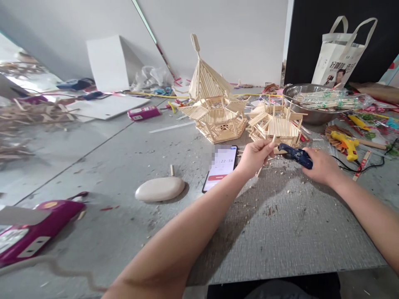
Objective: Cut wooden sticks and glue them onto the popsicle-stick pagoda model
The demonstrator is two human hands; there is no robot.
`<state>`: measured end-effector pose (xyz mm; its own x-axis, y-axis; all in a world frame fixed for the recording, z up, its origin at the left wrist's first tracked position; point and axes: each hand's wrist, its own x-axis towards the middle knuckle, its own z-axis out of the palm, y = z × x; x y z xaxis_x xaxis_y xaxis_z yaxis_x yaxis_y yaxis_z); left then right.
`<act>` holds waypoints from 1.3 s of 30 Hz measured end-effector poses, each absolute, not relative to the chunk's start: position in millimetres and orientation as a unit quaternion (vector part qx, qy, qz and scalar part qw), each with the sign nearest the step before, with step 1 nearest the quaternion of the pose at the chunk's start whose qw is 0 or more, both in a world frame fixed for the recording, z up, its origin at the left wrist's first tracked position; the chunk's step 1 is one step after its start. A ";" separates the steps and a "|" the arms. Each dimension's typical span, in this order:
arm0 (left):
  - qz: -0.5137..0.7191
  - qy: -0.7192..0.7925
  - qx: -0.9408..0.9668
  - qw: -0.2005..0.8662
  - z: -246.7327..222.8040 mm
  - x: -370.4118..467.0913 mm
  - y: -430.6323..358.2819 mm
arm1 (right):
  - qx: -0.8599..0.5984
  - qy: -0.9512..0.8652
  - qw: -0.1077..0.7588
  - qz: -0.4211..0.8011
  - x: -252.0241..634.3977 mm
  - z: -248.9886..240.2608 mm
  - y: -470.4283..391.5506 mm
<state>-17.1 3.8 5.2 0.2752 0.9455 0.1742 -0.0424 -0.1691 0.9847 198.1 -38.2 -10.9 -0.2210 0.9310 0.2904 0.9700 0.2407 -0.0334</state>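
My left hand [257,157] pinches a thin wooden stick [274,141] in front of a small stick-built structure [282,126]. Dark blue pliers or cutters [297,156] are gripped in my right hand [321,166], their jaws close beside the stick. Behind my left hand rises a larger pagoda-like stick model [218,120] with a pointed roof. A phone [220,168] lies face up to the left of my left hand, showing a timer.
A steel bowl [307,118] holds bagged sticks at the right, near a yellow glue gun [346,143] with a black cable. Left lie a pale oval case [160,189] and a magenta power strip [46,226]. A white bag [338,62] stands behind.
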 end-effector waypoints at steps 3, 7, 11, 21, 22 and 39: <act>0.494 0.354 0.621 0.495 4.0 -8.6 -5.2 | -0.600 -0.768 0.214 -0.070 198.3 -10.1 -41.2; 0.491 0.342 0.649 0.470 -1.8 -6.0 -16.7 | -0.558 -0.782 0.270 -0.058 194.0 -7.8 -45.9; 0.468 0.340 0.678 0.454 -5.3 -9.3 -28.8 | -0.534 -0.789 0.297 -0.061 188.4 -7.0 -50.2; 0.429 0.302 0.738 0.424 -10.4 -11.5 -44.1 | -0.486 -0.819 0.289 -0.100 177.0 -9.2 -61.1; 0.426 0.301 0.744 0.417 -10.5 -11.6 -44.4 | -0.484 -0.820 0.290 -0.101 176.8 -9.2 -61.2; 0.407 0.318 0.792 0.325 -10.4 -16.1 -42.6 | -0.523 -0.815 0.242 -0.065 174.3 -8.6 -63.0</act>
